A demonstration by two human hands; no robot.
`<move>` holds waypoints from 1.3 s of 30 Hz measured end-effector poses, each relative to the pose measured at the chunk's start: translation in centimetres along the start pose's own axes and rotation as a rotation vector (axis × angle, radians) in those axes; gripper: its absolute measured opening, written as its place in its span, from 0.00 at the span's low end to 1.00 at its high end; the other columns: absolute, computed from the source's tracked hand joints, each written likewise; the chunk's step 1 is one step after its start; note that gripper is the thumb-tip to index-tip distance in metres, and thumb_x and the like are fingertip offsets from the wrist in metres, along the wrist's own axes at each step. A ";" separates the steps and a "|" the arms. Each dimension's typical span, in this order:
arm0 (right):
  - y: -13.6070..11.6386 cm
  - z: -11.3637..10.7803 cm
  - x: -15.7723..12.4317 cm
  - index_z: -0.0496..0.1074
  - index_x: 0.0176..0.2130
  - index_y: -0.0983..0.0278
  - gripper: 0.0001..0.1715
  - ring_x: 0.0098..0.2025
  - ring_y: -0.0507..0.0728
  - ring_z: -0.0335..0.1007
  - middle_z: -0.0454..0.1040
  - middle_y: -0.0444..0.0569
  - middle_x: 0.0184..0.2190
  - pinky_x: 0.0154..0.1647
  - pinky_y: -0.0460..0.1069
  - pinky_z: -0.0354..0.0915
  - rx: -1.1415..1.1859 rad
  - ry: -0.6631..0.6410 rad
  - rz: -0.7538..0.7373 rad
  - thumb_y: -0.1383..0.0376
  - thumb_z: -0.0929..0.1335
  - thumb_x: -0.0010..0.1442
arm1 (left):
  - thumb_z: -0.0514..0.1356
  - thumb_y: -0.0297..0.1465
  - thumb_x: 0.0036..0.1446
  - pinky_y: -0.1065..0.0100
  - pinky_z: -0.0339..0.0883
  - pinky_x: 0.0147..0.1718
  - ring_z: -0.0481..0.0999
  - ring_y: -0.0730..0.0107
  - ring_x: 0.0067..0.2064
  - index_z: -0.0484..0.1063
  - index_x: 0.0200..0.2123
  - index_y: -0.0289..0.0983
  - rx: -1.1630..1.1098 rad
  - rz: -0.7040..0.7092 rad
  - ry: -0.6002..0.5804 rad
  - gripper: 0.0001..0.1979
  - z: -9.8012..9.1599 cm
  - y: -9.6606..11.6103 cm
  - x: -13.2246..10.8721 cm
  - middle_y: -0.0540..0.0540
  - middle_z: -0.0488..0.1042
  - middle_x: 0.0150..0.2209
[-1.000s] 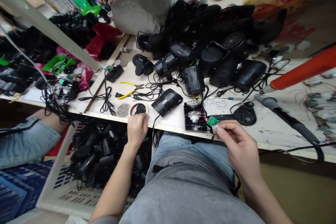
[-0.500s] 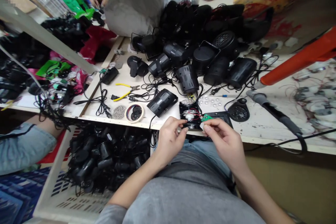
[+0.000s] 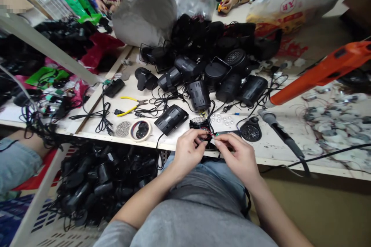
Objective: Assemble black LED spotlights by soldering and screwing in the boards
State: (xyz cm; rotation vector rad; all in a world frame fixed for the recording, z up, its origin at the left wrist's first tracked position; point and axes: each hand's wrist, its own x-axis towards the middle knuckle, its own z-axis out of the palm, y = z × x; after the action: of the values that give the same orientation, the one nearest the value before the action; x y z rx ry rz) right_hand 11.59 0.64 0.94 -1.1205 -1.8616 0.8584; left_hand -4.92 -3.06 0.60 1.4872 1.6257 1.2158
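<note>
My left hand (image 3: 189, 149) is closed in a pinch at the bench's front edge, over an opened black housing (image 3: 196, 124) with red wires (image 3: 206, 131). Whatever its fingertips hold is hidden. Beside it, my right hand (image 3: 238, 155) pinches a small white part (image 3: 213, 138) close to the left fingers. A sliver of green circuit board (image 3: 218, 134) shows just past the right fingertips. Behind the opened housing stands a black slotted lamp housing (image 3: 198, 95); another slotted lamp housing (image 3: 171, 119) lies to the left. Small clear lenses (image 3: 223, 119) are scattered behind my right hand.
Yellow-handled cutters (image 3: 127, 111), a tape roll (image 3: 140, 130) holding black parts, and a pile of small metal pieces (image 3: 123, 128) lie left. An orange tool (image 3: 319, 75) and a grey-handled tool (image 3: 279, 133) reach in from the right. A crate (image 3: 46, 208) of black housings stands below.
My right hand has moved left with the white part, closer to my left hand. The circuit board is now mostly covered. The view has shifted, so the bench appears further left and lower.
</note>
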 end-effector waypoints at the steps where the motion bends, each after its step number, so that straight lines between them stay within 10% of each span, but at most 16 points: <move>1: -0.1 0.1 0.2 0.77 0.35 0.61 0.08 0.31 0.53 0.75 0.79 0.47 0.31 0.32 0.46 0.71 -0.030 -0.019 -0.029 0.65 0.67 0.64 | 0.62 0.20 0.53 0.72 0.72 0.31 0.75 0.75 0.30 0.78 0.42 0.36 -0.005 -0.012 -0.003 0.13 0.0 0.0 0.0 0.46 0.81 0.38; 39: -0.4 1.5 1.4 0.74 0.39 0.63 0.06 0.29 0.52 0.71 0.75 0.49 0.33 0.27 0.47 0.66 -0.224 -0.025 -0.171 0.63 0.68 0.64 | 0.59 0.26 0.62 0.64 0.78 0.42 0.83 0.64 0.40 0.80 0.42 0.37 0.000 0.034 0.015 0.10 -0.6 -0.7 0.2 0.43 0.84 0.42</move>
State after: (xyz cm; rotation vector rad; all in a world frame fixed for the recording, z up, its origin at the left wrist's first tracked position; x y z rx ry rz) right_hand 9.66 1.53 0.98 -1.0676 -2.0796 0.5805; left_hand -5.82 -2.92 0.25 1.5145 1.6162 1.2479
